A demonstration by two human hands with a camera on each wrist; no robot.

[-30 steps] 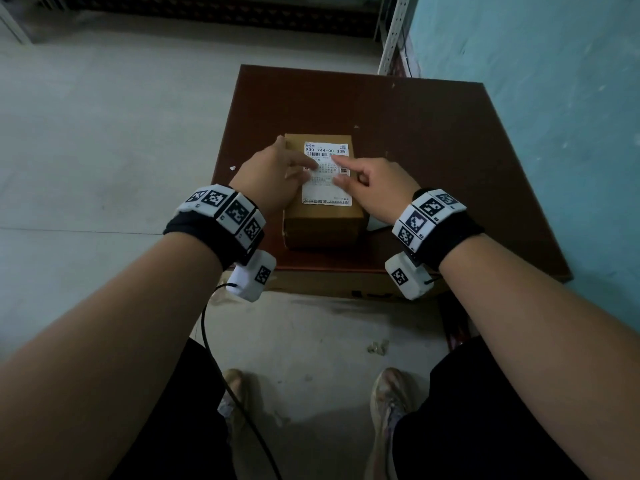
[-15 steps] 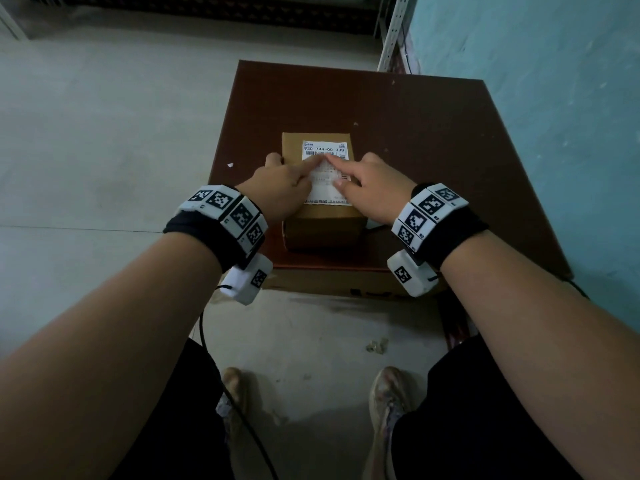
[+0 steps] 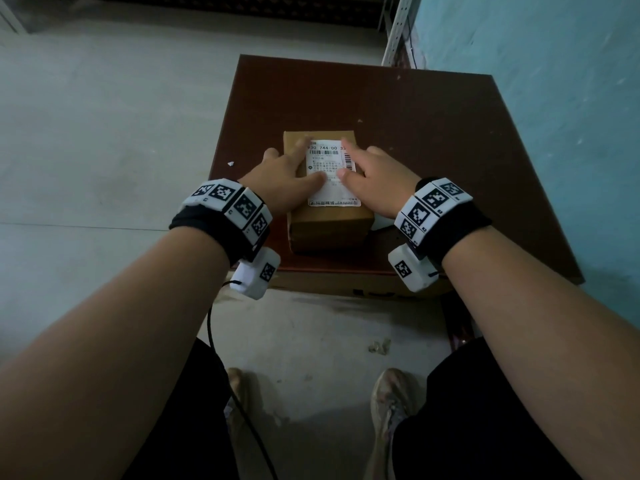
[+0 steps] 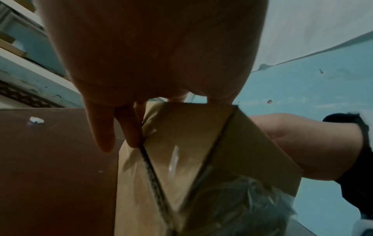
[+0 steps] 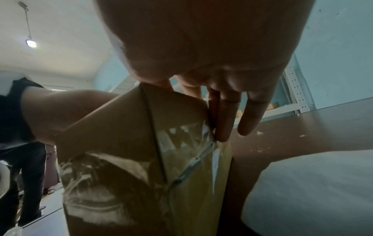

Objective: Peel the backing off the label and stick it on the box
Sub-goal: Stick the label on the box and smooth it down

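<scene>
The white shipping label (image 3: 333, 174) is laid flat on top of the cardboard box (image 3: 330, 225), near the front of the brown table (image 3: 450, 150). It is pressed under the straight fingers of the left hand (image 3: 277, 183) and right hand (image 3: 375, 183); nothing is gripped.

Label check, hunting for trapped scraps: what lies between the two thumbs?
Head view: only printed label, flat on the box, lies between left hand and right hand thumbs.

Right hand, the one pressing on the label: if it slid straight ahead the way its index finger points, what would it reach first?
The right hand points up-left over the label; first comes the label's far edge, then the box top's far edge, probably.
</scene>
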